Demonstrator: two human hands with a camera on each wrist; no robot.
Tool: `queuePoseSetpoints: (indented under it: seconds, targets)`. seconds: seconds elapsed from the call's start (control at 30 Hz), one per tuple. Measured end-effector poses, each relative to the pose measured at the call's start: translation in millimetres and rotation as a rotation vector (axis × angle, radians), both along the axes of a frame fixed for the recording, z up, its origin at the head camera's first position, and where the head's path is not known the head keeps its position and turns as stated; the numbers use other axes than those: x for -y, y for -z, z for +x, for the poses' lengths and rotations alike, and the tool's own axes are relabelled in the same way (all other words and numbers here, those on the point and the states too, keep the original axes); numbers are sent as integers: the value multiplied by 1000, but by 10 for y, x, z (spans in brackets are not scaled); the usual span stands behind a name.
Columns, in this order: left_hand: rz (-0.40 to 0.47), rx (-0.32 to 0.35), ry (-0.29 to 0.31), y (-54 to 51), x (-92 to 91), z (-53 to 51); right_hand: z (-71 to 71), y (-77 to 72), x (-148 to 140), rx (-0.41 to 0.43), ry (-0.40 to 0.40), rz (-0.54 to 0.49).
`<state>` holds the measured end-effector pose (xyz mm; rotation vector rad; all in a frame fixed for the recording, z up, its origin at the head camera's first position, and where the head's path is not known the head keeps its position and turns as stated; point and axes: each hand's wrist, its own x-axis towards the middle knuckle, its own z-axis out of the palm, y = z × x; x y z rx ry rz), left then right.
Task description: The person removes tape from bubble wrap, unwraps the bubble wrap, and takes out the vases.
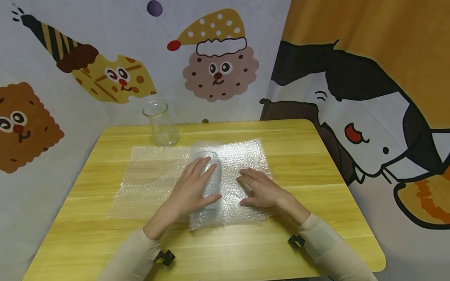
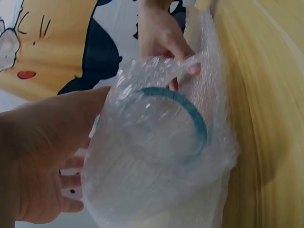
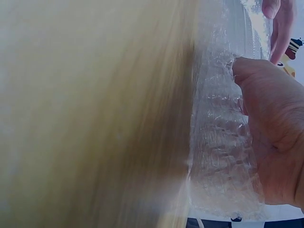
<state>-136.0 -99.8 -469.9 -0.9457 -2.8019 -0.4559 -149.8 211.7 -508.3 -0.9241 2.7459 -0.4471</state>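
Note:
A glass vessel (image 1: pixel 213 177), vase- or bottle-shaped, lies on its side under a layer of bubble wrap (image 1: pixel 151 175). Through the wrap, the left wrist view shows its round rim or base (image 2: pixel 197 118) as a bluish ring; which end it is I cannot tell. My left hand (image 1: pixel 190 191) rests over the covered glass, its fingers spread and the thumb apart. To the right, my right hand (image 1: pixel 261 189) touches the bubble wrap with fingers bent slightly, and its palm side is partly hidden. The right wrist view has the crinkled wrap (image 3: pixel 221 142) beside that hand.
A second see-through glass vase (image 1: pixel 164 128), wide at the base, stands upright at the back left of the wooden table (image 1: pixel 253 253). Behind the table hangs a cloth (image 1: pixel 133 23) printed with cartoon figures. The wrap spreads flat to both sides of the covered glass.

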Motion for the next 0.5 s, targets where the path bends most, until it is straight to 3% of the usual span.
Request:
queuePoseSetpoints:
  seconds: [0.23,0.5]
  targets:
    - [-7,54,-66,-9,-65,26,-9,1,0,5,3,3]
    - [78,177,-129,2,98,7,-13,15,-8,12,5,3]
